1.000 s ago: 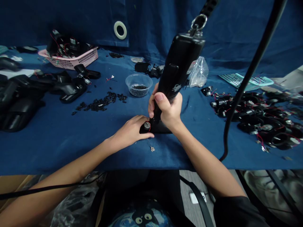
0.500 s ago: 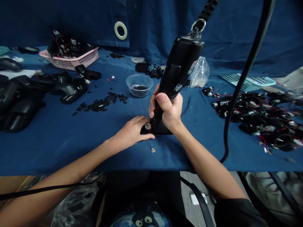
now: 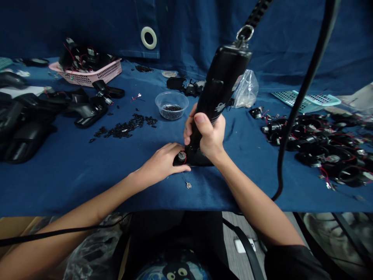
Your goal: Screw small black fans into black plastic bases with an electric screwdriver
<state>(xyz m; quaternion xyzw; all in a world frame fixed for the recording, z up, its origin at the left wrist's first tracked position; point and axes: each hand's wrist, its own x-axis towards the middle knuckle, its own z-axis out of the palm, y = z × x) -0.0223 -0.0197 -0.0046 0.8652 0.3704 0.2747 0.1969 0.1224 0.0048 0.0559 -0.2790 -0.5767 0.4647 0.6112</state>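
My right hand (image 3: 208, 132) is wrapped round a black electric screwdriver (image 3: 223, 77), tilted, its lower end down at a black plastic housing (image 3: 202, 158) on the table. A metal ring at the tool's top joins it to a black strap. My left hand (image 3: 166, 159) grips the left end of the housing, thumb in front and fingers behind. Between them shows a round grey motor-like part (image 3: 182, 156) with a red wire. Just in front, a small metal connector (image 3: 189, 185) lies on the blue cloth. The screwdriver's tip is hidden.
A clear bowl (image 3: 171, 102) of tiny dark screws stands behind my hands, with loose small black pieces (image 3: 125, 127) to its left. Black housings (image 3: 29, 124) and a pink basket (image 3: 87, 76) are at left. Wired black parts (image 3: 320, 144) cover the right. A thick cable (image 3: 303, 85) hangs at right.
Almost nothing differs. Both hands, the screwdriver and the housing keep their places, with only a very slight shift in the view.
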